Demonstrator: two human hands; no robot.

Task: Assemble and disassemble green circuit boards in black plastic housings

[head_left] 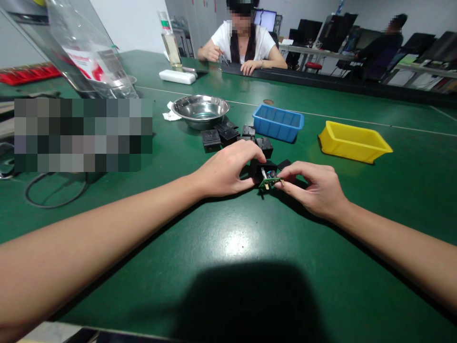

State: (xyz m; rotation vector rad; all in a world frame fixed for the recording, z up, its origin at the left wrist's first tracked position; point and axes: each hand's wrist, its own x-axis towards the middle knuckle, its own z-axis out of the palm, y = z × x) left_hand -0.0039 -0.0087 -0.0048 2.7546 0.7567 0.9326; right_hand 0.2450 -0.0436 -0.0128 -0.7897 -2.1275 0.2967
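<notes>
My left hand is closed around a small black plastic housing, thumb below and fingers on top. Between thumb and fingertips, my right hand pinches a small green circuit board. The board carries components and metal prongs, and it sits at the open side of the housing; how far it is inside I cannot tell. Just behind my left hand lie several black plastic boxes, one of them near its knuckles. A flat black piece rests beside my right fingertips.
Behind the boxes stand a steel bowl, a blue bin and a yellow bin on the green table. A cable loop and a plastic bottle are at left. Across the table a person sits.
</notes>
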